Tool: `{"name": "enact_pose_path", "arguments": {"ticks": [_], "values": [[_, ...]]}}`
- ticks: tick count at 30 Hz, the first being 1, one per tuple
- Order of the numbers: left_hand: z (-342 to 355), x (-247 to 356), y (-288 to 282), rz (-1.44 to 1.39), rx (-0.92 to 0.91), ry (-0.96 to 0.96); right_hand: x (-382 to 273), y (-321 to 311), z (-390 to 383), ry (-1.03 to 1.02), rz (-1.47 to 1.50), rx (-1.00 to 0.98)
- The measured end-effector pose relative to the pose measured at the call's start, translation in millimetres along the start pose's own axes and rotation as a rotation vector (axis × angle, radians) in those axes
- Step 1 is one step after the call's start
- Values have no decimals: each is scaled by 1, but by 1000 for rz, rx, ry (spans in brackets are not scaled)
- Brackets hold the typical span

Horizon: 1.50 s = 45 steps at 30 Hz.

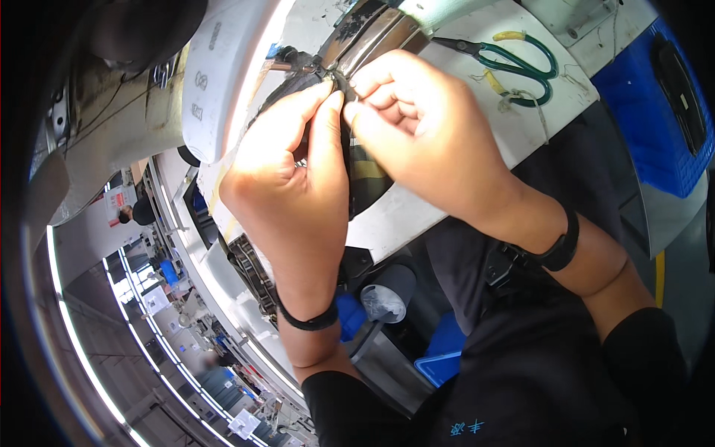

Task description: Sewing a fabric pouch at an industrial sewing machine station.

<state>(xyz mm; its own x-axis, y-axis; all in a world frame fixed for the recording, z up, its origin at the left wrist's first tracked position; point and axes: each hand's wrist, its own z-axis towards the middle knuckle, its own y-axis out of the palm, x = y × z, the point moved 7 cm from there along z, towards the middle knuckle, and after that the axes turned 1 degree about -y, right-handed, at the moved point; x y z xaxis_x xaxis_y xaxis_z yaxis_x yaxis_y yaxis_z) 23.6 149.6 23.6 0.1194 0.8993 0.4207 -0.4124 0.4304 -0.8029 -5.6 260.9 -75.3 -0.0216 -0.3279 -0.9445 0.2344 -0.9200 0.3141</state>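
Observation:
Beneath the white sewing machine head point(212, 89), both hands meet over a dark fabric piece point(366, 190) with a yellowish band. My left hand point(287, 175) pinches the edge of this piece between thumb and forefinger, close to the machine's needle area. Just to the right, the fingertips of my right hand point(439, 127) are pressed together over the same piece; whatever they grip is too small to make out. A shiny brown-black strip point(383, 37) extends beyond the fingertips. Green-handled scissors point(514, 67) lie right of my right hand, apart from it.
The white table point(402, 223) ends in an edge just below my hands. At the right stands a blue crate point(644, 112) with dark pieces in it. Below the table are a grey bin point(387, 294) and another blue crate point(445, 356). Workstations stretch away at the left.

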Motion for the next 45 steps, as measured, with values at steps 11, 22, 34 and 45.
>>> {"name": "enact_pose_path", "arguments": {"ticks": [11,22,34,45], "values": [[-8,0,5,-82,28,-66,-27,11,-13,-299,-808,91],[-19,13,4,175,19,18,-28,4,-13,-360,-725,-39],[-37,17,6,163,42,-116,-28,-8,-8,-280,-383,-12],[-17,-8,-4,-43,14,-75,-19,-14,-7,-161,-257,64]]}}
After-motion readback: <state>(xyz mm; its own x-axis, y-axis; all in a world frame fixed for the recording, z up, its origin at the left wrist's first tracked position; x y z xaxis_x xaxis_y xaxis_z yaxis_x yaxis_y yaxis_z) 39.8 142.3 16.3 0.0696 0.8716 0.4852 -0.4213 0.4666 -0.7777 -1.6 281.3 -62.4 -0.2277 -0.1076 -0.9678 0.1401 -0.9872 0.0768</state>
